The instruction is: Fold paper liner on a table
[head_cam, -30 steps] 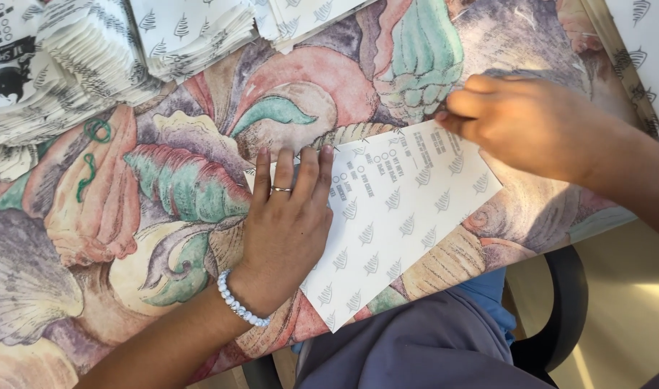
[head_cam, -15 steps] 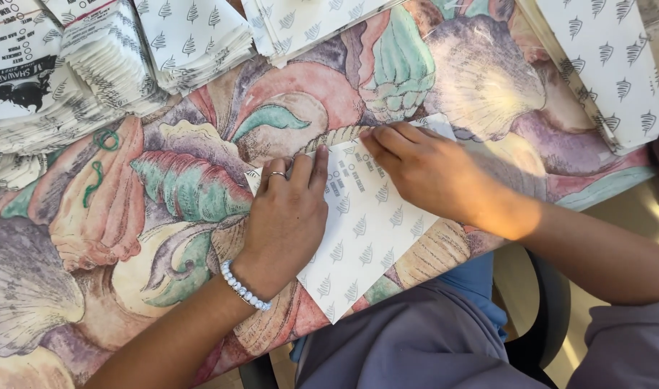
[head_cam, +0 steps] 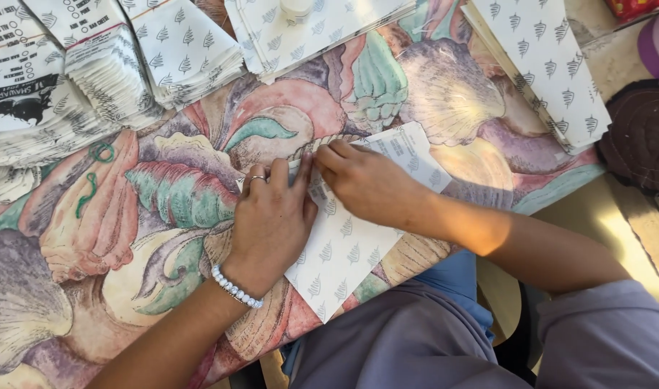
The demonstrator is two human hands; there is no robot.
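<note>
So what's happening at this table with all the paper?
A person is working a white paper sheet with a small leaf print, flat on a table covered by a colourful shell-patterned cloth. The left hand lies flat on the sheet, holding it down. The right hand presses its fingertips along the sheet's upper edge, beside the left fingers. Stacks of similar printed paper sit along the far side of the table.

Paper sheet (head_cam: 344, 248): matt, leaf-printed, under both hands. Bench cloth (head_cam: 163, 194): matt printed fabric, shell pattern. Paper stacks (head_cam: 185, 50), 11 o'clock: matt. Bracelet (head_cam: 236, 287): glossy white beads. Ring (head_cam: 256, 178): shiny metal.
</note>
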